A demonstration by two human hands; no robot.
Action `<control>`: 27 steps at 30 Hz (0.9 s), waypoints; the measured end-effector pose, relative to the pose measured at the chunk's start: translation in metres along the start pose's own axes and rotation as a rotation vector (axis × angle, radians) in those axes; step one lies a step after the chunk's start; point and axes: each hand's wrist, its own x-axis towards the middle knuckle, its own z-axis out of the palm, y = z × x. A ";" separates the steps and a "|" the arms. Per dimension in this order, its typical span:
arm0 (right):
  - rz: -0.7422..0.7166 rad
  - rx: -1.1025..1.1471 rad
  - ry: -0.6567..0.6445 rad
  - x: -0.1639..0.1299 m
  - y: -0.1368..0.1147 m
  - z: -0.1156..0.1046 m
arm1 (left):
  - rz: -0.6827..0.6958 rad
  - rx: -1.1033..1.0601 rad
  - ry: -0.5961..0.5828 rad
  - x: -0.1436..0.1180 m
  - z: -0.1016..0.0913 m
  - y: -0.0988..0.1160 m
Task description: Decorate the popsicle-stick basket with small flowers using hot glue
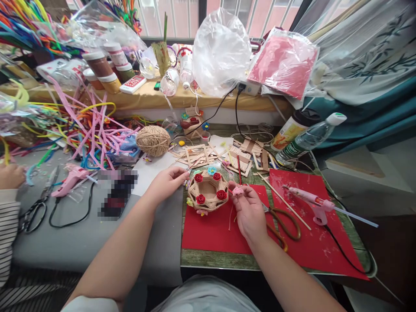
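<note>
- The tan hexagonal basket of wooden sticks (208, 190) carries red paper roses (222, 194).
- Under this basket lies the flat red felt sheet (214, 234).
- Right of it, the pink plastic glue gun (308, 200).
- Behind it, the beige twine ball (153, 140).

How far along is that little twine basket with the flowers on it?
The basket looks woven and shaped already, with three red roses and a blue flower fixed on its rim. The left hand steadies it, while the right hand holds a small pink flower beside it, not yet attached. The glue gun lies unused on the red sheet.
</note>
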 end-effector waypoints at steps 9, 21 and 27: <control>-0.060 0.052 -0.186 -0.004 -0.007 0.000 | -0.028 -0.175 -0.178 -0.002 -0.006 0.004; -0.120 0.140 -0.177 -0.007 -0.009 -0.004 | 0.216 -0.174 -0.140 -0.002 -0.009 0.003; -0.094 0.231 -0.152 -0.006 -0.014 0.000 | 0.269 -0.358 -0.106 0.000 0.003 0.005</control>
